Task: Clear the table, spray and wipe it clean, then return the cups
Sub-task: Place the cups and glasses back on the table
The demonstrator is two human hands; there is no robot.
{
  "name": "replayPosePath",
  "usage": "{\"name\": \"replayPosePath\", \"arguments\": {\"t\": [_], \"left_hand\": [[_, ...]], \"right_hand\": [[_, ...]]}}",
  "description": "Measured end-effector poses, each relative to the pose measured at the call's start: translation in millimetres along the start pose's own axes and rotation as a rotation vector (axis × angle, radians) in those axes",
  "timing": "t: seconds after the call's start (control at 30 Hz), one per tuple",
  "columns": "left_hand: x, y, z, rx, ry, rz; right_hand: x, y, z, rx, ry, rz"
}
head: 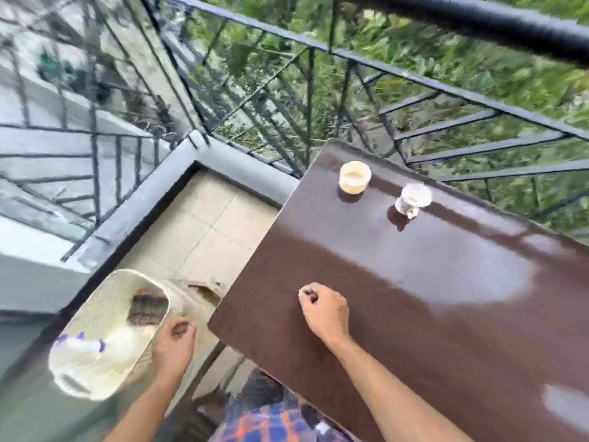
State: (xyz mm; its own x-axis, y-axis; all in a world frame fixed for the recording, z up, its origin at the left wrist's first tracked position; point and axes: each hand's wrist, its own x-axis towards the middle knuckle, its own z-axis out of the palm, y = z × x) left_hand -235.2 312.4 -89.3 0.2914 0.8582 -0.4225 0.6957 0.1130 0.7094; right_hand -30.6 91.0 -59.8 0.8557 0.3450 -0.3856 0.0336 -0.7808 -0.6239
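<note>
Left of the left fingers, basket (102,301): pale, oval and woven-looking, off the counter's edge. It holds a whitish spray bottle (86,347) with purple parts and a dark ribbed thing (148,309), both blurred. What it rests on is unclear, so a knock at the rim might tip it.
Left hand (173,342): at the basket's near rim, fingers curled. The blur hides whether they hold anything.
Right hand (325,309): on the counter near its left edge, fingers curled inward with a pale speck at the tips. Whether that is a pinched scrap or only a glint cannot be told.
Counter (430,298): dark brown, flat and glossy, with a rounded far corner. The slick sheen suggests cups would slide easily.
Cream cup (354,177): well beyond the right fingers, close to the far corner. It is squat, round, opaque and upright. A careless reach could push it off toward the railing (446,88).
Clear cup (413,199): just right of the cream cup, not touching it. It is thin and translucent and seems crumpled at the base. It looks light enough to topple, or to crush under a firm grip.
</note>
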Motion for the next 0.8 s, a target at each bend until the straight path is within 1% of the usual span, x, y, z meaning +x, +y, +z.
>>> {"name": "replayPosePath", "arguments": {"t": [0.13,0.23,0.33,0.4,0.5,0.57,0.63,0.7,0.8], "left_hand": [[-48,-94,-62,-0.043,0.156,-0.236],[-77,-135,-89,-0.12,0.27,-0.378],[-94,-159,-104,-0.138,0.294,-0.493],[-97,-176,-110,-0.153,0.298,-0.551],[-89,-199,-110,-0.171,0.28,-0.6],[-81,-206,-108,-0.151,0.253,-0.62],[-70,-211,-107,-0.148,0.223,-0.622],[-58,-210,-104,-0.149,0.205,-0.599],[-37,-216,-104,-0.148,0.193,-0.598]], "right_hand": [[-29,-34,45,-0.133,-0.208,-0.204],[-44,-63,75,-0.233,-0.39,-0.346],[-54,-95,106,-0.295,-0.55,-0.428],[-60,-116,130,-0.395,-0.624,-0.461],[-65,-139,171,-0.595,-0.64,-0.589],[-67,-146,196,-0.665,-0.658,-0.647],[-71,-149,224,-0.72,-0.724,-0.652],[-75,-148,242,-0.777,-0.758,-0.615],[-80,-142,273,-0.705,-0.811,-0.473]]}}
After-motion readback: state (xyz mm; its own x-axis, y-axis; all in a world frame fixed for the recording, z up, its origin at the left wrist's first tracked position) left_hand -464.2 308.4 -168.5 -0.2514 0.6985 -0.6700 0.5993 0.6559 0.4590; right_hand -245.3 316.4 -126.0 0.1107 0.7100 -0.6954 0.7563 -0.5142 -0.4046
